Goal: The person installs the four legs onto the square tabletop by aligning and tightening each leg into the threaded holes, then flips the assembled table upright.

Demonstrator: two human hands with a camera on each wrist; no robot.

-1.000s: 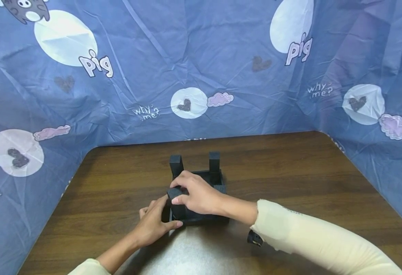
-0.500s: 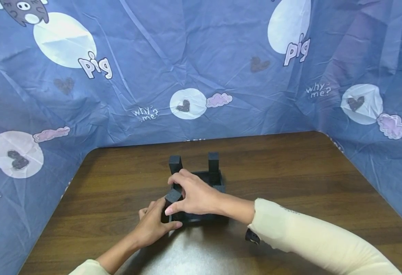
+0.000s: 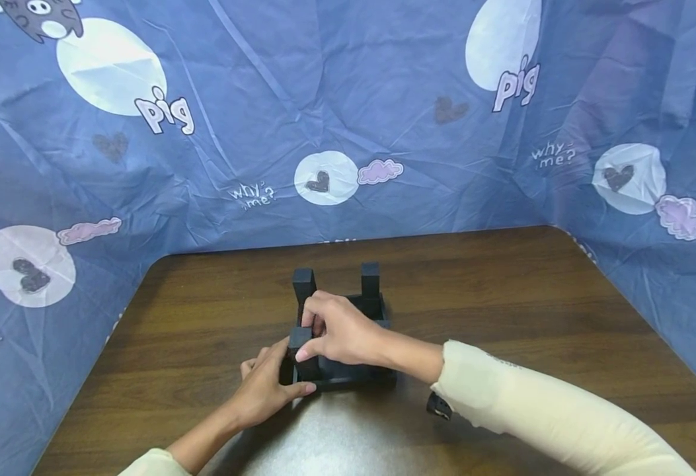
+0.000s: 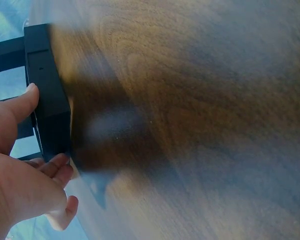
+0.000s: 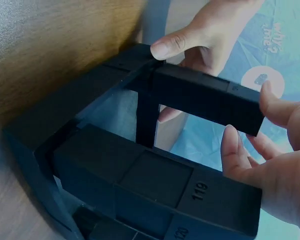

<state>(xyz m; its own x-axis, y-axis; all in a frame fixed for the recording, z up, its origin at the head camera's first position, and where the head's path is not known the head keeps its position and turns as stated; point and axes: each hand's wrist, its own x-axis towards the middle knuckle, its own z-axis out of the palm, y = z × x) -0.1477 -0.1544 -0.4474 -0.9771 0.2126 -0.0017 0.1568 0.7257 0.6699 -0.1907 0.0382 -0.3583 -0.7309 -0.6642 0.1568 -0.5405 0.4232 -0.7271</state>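
Observation:
A black rectangular frame [image 3: 356, 382] rests on the table with black square posts standing up at its corners. My right hand [image 3: 344, 334] pinches the near-left post [image 3: 300, 338] near its top, thumb on one side and fingers on the other. At the base of that post, my left hand [image 3: 264, 390] grips the frame's near-left corner, its thumb along the front rail. In the right wrist view, the gripped post [image 5: 210, 95] stands in the corner, and a thicker post [image 5: 155, 175] beside it bears the raised numbers 119 and 120. My right hand partly hides the frame's inside.
Two far posts, the far-left post [image 3: 304, 284] and the far-right post [image 3: 371, 281], rise behind my right hand. The brown wooden table [image 3: 502, 291] extends around the frame. A blue printed cloth [image 3: 252, 119] hangs behind and at both sides.
The near-left post leaned left half a second ago and now stands more upright. My right thumb and fingers have shifted on it. The left hand has kept its place.

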